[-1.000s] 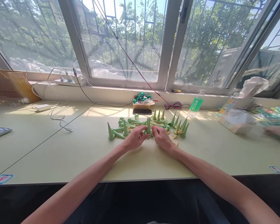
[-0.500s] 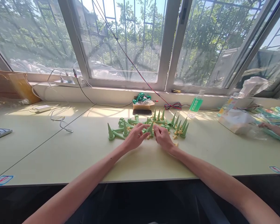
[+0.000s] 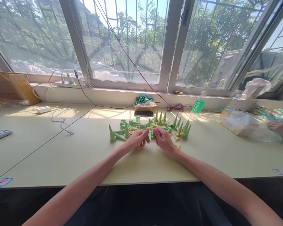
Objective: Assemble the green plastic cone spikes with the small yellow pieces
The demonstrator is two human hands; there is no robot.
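My left hand [image 3: 139,138] pinches a green plastic plant-watering spike [image 3: 150,135], its pointed end now turned down toward me. Close beside it, my right hand [image 3: 163,139] is closed at the spike's wide end; whatever its fingertips hold is too small and hidden to make out. Around and behind both hands are several more green spikes, some lying down and others upright, such as the spike [image 3: 112,133] at the left and the spike [image 3: 186,132] at the right. Small pale yellow plastic pieces [image 3: 177,138] lie scattered among them.
Behind the spikes lie a black phone [image 3: 143,113] and a small box of green items [image 3: 144,102]. A green-labelled bottle [image 3: 198,106] and a white box [image 3: 240,123] stand to the right. Another person's hand [image 3: 279,128] works at far right. Cables [image 3: 63,124] lie left.
The spike between my hands has turned from tip up to tip down. My left fingers have closed in around it. The other person's hand at the right has shifted.
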